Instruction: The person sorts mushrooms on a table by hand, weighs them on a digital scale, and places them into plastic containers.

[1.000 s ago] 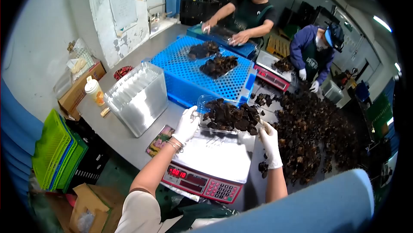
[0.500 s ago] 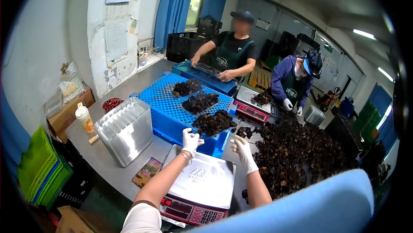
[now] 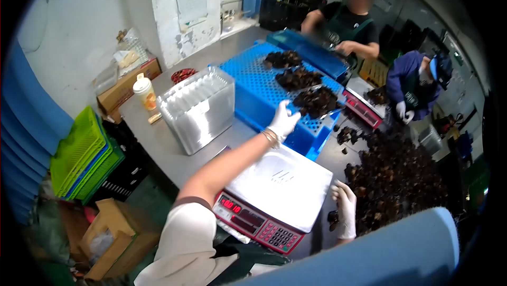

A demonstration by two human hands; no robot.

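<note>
My gloved left hand point(image 3: 284, 118) reaches over the scale to the near edge of an upturned-looking blue crate point(image 3: 248, 64). Its fingers are spread, close to the nearest pile of dark wood ear mushrooms point(image 3: 317, 101); nothing shows in them. Two more piles lie behind it on the crate. Beside the right edge of the silver-topped scale point(image 3: 285, 180), my gloved right hand point(image 3: 345, 207) hangs with loosely bent fingers apart and holds nothing visible. The scale's plate carries no load, and its red display is lit.
Stacked clear plastic trays point(image 3: 198, 109) stand left of the crate, near a cup point(image 3: 143, 92). Loose wood ears point(image 3: 396, 180) cover the table at right. Two co-workers stand across, one by a second scale point(image 3: 362, 107). A blue chair back point(image 3: 380, 249) fills the lower right.
The view has swung left, shifting the table rightward in it. My right hand has drawn back from the crate to beside the scale. My left hand stays near the crate's edge.
</note>
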